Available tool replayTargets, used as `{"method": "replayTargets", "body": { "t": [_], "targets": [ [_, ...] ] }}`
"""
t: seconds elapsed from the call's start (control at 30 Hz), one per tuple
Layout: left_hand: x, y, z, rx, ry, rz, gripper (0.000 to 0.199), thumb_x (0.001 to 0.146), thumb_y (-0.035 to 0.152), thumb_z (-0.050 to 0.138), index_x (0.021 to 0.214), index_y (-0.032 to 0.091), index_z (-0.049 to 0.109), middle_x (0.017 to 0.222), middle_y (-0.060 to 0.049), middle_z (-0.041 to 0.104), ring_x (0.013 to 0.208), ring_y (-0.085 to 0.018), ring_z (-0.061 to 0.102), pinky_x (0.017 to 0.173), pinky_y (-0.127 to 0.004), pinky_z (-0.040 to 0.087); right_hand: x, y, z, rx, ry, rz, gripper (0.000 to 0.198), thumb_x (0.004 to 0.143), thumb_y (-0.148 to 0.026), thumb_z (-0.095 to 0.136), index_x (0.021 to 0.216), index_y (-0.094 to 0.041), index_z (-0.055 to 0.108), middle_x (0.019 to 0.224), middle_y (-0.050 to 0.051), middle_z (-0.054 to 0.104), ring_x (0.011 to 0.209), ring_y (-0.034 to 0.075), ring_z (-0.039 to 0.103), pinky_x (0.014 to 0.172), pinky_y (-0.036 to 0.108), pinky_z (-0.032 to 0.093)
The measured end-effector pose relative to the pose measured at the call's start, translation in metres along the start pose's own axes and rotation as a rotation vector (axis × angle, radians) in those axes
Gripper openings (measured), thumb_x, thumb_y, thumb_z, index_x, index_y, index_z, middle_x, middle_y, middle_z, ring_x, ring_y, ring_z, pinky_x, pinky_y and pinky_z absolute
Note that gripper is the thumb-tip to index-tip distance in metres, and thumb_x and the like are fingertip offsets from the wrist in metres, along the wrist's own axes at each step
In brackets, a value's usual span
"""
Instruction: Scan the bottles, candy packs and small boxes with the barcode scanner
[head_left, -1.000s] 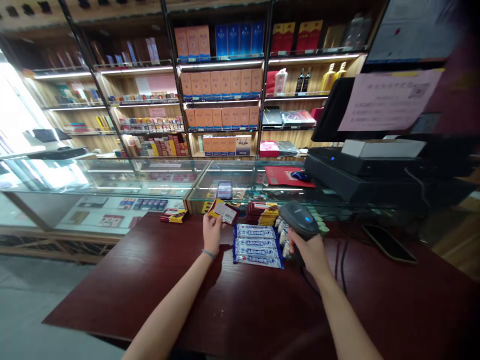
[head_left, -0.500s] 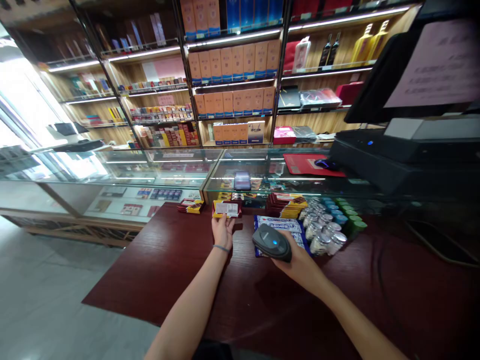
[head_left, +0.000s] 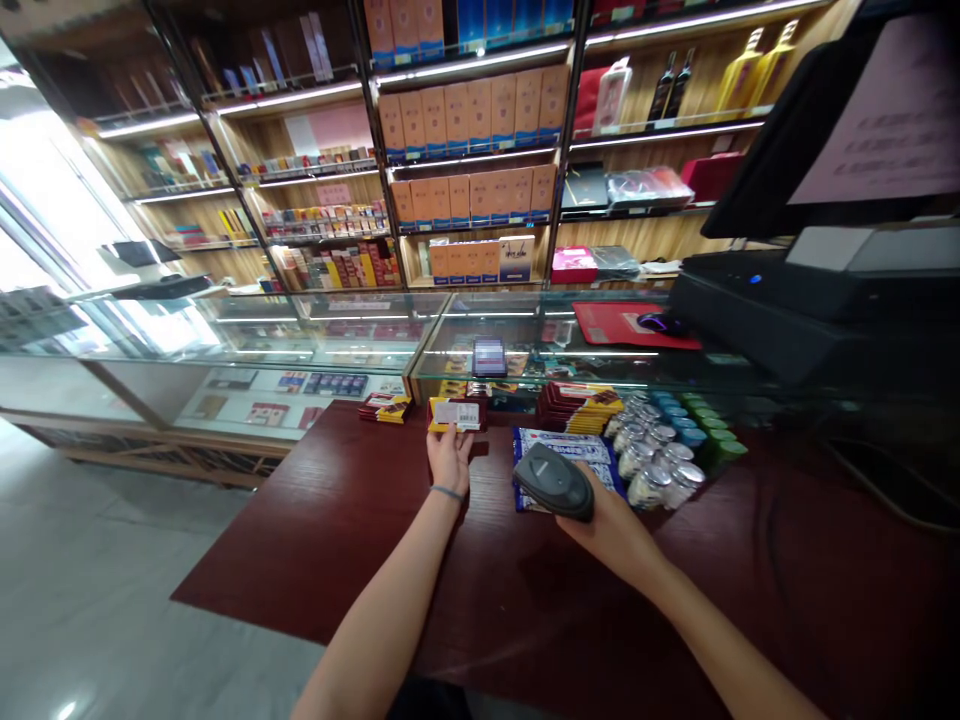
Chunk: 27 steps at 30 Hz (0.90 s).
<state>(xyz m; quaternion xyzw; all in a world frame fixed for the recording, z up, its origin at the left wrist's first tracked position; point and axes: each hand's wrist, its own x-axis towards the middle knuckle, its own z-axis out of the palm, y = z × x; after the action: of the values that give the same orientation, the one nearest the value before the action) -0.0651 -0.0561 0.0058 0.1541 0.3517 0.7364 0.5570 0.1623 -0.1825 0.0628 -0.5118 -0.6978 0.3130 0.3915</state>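
Observation:
My left hand (head_left: 448, 460) pinches the near edge of a chocolate bar (head_left: 456, 414) in a red and yellow wrapper, its barcode label facing me. In my right hand (head_left: 611, 525) is a black barcode scanner (head_left: 553, 480), held above some blue and white packets (head_left: 559, 444) and pointing left toward the bar. A larger stack of similar bars (head_left: 577, 408) lies behind the packets, and a smaller pile (head_left: 385, 407) lies left of my left hand. Right of the packets stand several jars with silver lids (head_left: 651, 468).
Blue-lidded and green-lidded containers (head_left: 721, 445) stand beside the jars on the dark red table (head_left: 300, 540). Behind runs a glass display counter (head_left: 337, 345) with a small screen (head_left: 490, 357), a red mat (head_left: 600, 325) and a mouse (head_left: 661, 324). A monitor (head_left: 757, 140) rises at right.
The view has shifted slightly, moving the scene a little to the right. The blue light on the scanner has gone out. Both hands keep their holds.

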Motion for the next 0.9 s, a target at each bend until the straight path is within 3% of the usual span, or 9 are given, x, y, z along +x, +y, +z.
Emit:
{"method": "replayTargets", "body": {
  "t": [0.23, 0.37, 0.5, 0.7, 0.9],
  "targets": [
    [-0.003, 0.007, 0.011, 0.118, -0.063, 0.109, 0.029, 0.08, 0.028, 0.071, 0.103, 0.021, 0.053, 0.098, -0.003, 0.068, 0.082, -0.013, 0.068, 0.077, -0.03, 0.057, 0.0, -0.004, -0.001, 0.035, 0.08, 0.058, 0.047, 0.073, -0.03, 0.066, 0.118, -0.025, 0.056, 0.096, 0.004, 0.075, 0.089, 0.026, 0.07, 0.076, 0.033, 0.051],
    [-0.002, 0.017, 0.02, 0.312, -0.025, 0.364, 0.025, 0.082, 0.027, 0.069, 0.104, 0.02, 0.059, 0.095, -0.003, 0.07, 0.086, -0.015, 0.069, 0.081, -0.028, 0.055, 0.0, -0.009, -0.001, 0.083, 0.17, 0.076, 0.043, 0.072, -0.033, 0.066, 0.113, -0.024, 0.059, 0.091, 0.004, 0.074, 0.085, 0.025, 0.069, 0.072, 0.033, 0.051],
    [0.0, 0.043, 0.022, 0.597, -0.088, 0.635, 0.014, 0.087, 0.027, 0.063, 0.1, 0.022, 0.065, 0.097, -0.004, 0.072, 0.095, -0.018, 0.069, 0.092, -0.032, 0.052, 0.001, -0.009, -0.002, 0.145, 0.215, 0.068, 0.047, 0.071, -0.036, 0.069, 0.115, -0.024, 0.058, 0.089, 0.004, 0.073, 0.082, 0.025, 0.068, 0.06, 0.029, 0.049],
    [0.024, 0.106, -0.016, 1.02, -0.274, 0.924, 0.022, 0.091, 0.021, 0.054, 0.105, 0.027, 0.069, 0.119, -0.005, 0.071, 0.118, -0.021, 0.063, 0.108, -0.04, 0.044, 0.001, -0.008, -0.005, 0.152, 0.214, 0.057, 0.048, 0.074, -0.038, 0.069, 0.117, -0.024, 0.057, 0.089, 0.006, 0.071, 0.087, 0.027, 0.068, 0.054, 0.028, 0.047],
    [0.069, 0.152, -0.064, 1.424, -0.24, 0.979, 0.028, 0.087, 0.013, 0.051, 0.102, 0.025, 0.071, 0.111, -0.007, 0.073, 0.105, -0.022, 0.067, 0.097, -0.039, 0.051, 0.003, -0.002, -0.003, 0.144, 0.216, 0.062, 0.043, 0.074, -0.038, 0.068, 0.113, -0.023, 0.057, 0.085, 0.005, 0.071, 0.082, 0.026, 0.068, 0.055, 0.029, 0.047]
  ]
}}
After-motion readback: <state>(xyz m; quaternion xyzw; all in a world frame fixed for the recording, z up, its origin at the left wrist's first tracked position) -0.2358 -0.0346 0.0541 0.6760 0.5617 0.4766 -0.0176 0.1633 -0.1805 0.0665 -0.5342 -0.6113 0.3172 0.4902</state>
